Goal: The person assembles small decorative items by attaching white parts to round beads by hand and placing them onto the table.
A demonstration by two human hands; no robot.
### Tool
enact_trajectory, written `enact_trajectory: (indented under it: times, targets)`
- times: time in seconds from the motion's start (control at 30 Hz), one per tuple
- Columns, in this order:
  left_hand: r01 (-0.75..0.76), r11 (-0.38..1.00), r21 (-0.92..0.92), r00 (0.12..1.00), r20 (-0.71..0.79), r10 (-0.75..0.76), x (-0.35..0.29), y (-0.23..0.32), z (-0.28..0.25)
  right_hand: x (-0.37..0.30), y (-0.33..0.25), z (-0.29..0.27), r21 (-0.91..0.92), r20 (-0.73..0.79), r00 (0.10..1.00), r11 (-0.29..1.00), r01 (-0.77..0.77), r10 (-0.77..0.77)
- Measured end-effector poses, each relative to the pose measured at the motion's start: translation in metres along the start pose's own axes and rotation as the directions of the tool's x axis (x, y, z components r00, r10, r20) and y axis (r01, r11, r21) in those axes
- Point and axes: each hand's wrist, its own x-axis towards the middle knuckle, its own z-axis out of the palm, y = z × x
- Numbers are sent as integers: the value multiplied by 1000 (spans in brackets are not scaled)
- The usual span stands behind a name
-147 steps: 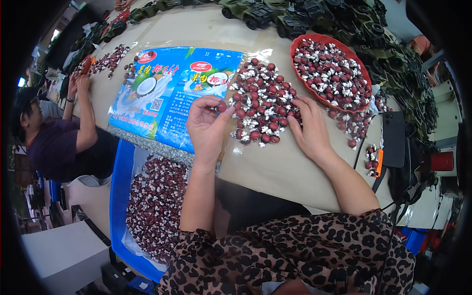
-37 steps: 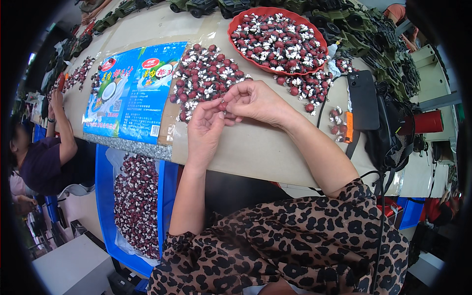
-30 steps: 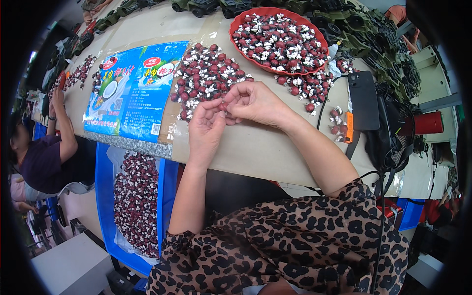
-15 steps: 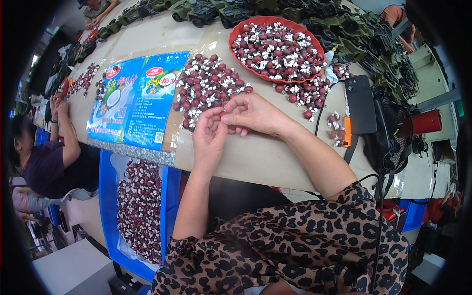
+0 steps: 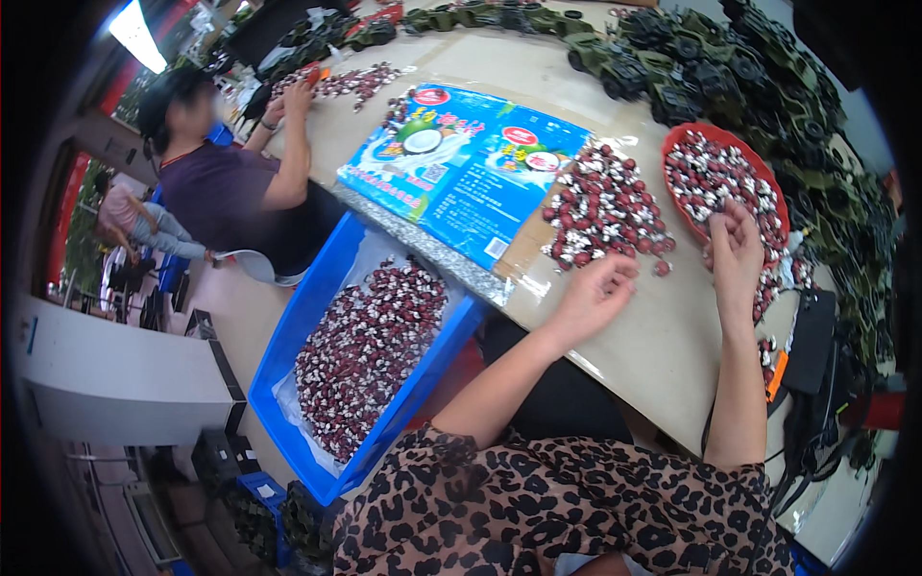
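My right hand [image 5: 735, 247] is at the near side of a red scalloped bowl [image 5: 668, 178], its fingers bent together over the small dark-red and white pieces inside. What they pinch is too small to make out. My left hand [image 5: 597, 296] hangs over the table just below a loose pile of the same pieces [image 5: 605, 206]. Its fingers are curled in toward the thumb, and anything between them is hidden. A single red piece [image 5: 661, 269] lies at the pile's near right edge, between my hands.
Left of the pile lies a blue printed cardboard sheet [image 5: 461, 182]. A blue crate [image 5: 459, 322] of similar pieces stands below the table edge. Green toy vehicles [image 5: 691, 58] crowd the back and right. A black phone [image 5: 814, 341] lies at right; another person [image 5: 226, 173] works at far left.
My hands, together near the pile before, have parted. The right has moved to the red bowl; the left stays near the pile's lower edge. The view has turned left, showing more of the crate.
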Motion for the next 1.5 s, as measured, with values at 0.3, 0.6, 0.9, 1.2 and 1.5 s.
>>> enact_trajectory:
  times: [0.3, 0.6, 0.9, 1.2, 1.5]
  targets:
    - [-170, 937, 306, 986, 55, 160, -2, 13, 0, 9, 1, -8, -544, 88, 990, 827, 139, -108]
    - [-201, 921, 333, 980, 65, 190, -3, 11, -1, 2, -16, -7, -754, 119, 968, 613, 234, -222]
    - [-210, 921, 327, 978, 66, 200, -2, 13, 0, 7, -6, -12, -778, 189, 934, 534, 331, -303]
    - [-205, 920, 335, 979, 68, 194, -2, 12, 1, 14, 1, -18, -793, 166, 924, 510, 333, -345]
    - [-170, 929, 328, 985, 77, 153, -6, 14, -2, 10, 8, -17, -822, 142, 879, 440, 360, -454]
